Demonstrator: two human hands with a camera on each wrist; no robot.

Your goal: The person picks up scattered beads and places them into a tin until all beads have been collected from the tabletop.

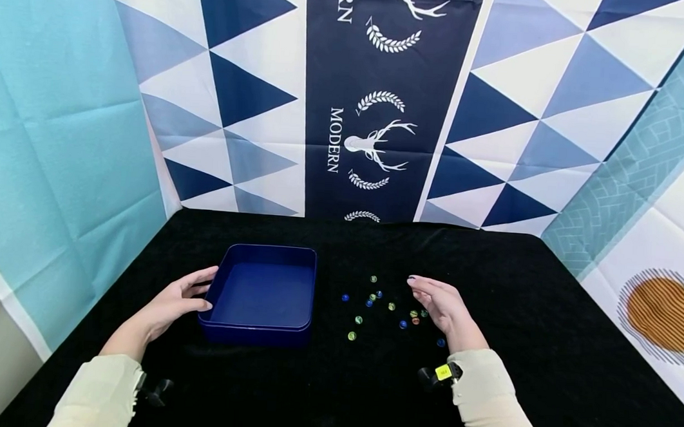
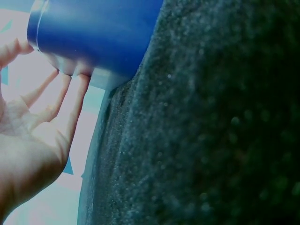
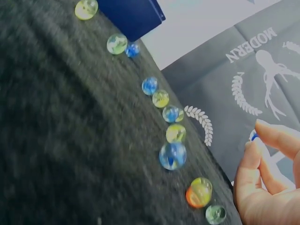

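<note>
A square dark-blue box [image 1: 254, 335] stands open-topped on the left of the black cloth, with nothing seen inside. My left hand [image 1: 165, 304] touches its left side. In the left wrist view, the fairly straight fingers [image 2: 77, 98] rest against the blue wall. Over on the right, my right hand [image 1: 446, 312] is raised above the cloth near the scattered marbles. Its thumb and forefinger pinch a small marble [image 3: 254, 135], clear with blue, mostly hidden by the fingertips. Loose glass marbles lie between box and hand, among them a green one [image 1: 352, 336] and a blue one [image 1: 345, 297].
An orange marble [image 1: 415, 321] lies close to yellow and blue ones, below the right hand. Another blue marble [image 1: 441, 342] is beside the right wrist. A patterned cloth backdrop [image 1: 253, 138] hangs behind the table, with more hanging cloth at both sides.
</note>
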